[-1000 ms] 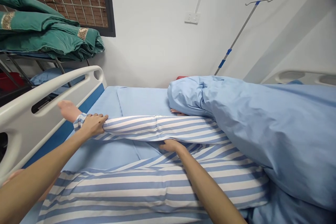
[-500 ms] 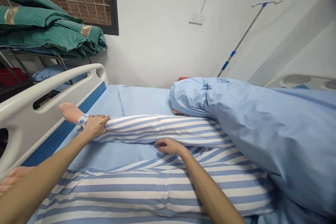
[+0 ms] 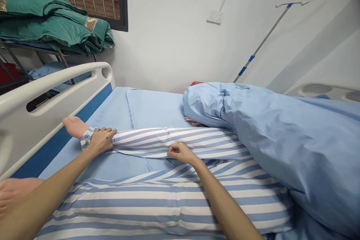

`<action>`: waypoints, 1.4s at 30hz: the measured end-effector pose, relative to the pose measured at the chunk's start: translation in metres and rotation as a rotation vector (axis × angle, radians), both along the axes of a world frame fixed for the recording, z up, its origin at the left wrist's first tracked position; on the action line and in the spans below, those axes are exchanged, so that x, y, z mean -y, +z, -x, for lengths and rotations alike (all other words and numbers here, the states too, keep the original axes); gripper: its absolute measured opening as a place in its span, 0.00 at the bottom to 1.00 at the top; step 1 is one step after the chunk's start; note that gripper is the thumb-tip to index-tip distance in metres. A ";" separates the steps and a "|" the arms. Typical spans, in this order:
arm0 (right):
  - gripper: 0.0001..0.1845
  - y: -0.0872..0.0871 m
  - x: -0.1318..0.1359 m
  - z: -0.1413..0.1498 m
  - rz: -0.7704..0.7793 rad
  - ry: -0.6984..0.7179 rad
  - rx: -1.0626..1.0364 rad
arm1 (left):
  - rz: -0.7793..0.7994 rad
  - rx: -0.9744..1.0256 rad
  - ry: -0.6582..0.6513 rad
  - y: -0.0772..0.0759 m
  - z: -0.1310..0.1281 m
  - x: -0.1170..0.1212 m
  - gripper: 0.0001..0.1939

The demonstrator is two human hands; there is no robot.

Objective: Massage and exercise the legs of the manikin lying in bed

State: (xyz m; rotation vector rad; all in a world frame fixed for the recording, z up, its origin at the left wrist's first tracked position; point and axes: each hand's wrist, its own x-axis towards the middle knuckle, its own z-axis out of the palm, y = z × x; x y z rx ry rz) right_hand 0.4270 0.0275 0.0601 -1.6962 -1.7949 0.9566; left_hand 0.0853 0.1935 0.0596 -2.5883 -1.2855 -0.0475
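Note:
My left hand (image 3: 101, 138) is wrapped over the lower end of the far striped trouser leg (image 3: 149, 138), just above a bare foot (image 3: 75, 126). My right hand (image 3: 181, 152) rests by the near edge of that same leg, around the knee. Its fingers are curled in; whether cloth is pinched in them is hidden. The nearer striped trouser leg (image 3: 140, 198) lies along the front, with its foot (image 3: 17, 193) partly behind my left forearm. A blue cover (image 3: 275, 131) hides the upper body, and fingers (image 3: 192, 120) of a lying figure show at its edge.
A white bed end board (image 3: 56, 82) stands at the left of the blue sheet (image 3: 152, 107). Folded green quilts (image 3: 62, 32) lie on a rack behind it. An IV pole (image 3: 263, 41) rises at the back right, near the wall socket (image 3: 215, 17).
My right hand has shifted slightly up onto the far trouser leg, and its fingers have curled tighter. My left hand keeps its hold near the ankle. The view has shifted a little.

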 end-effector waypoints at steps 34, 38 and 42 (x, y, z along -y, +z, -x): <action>0.09 0.035 -0.074 0.060 -0.488 -0.250 0.440 | 0.047 0.056 0.016 -0.010 0.006 0.009 0.20; 0.08 0.025 -0.070 0.057 -0.430 -0.204 0.554 | 0.055 0.068 0.003 -0.009 0.007 0.011 0.20; 0.10 0.009 -0.057 0.053 -0.435 -0.176 0.588 | 0.100 0.064 -0.077 -0.005 0.011 0.009 0.27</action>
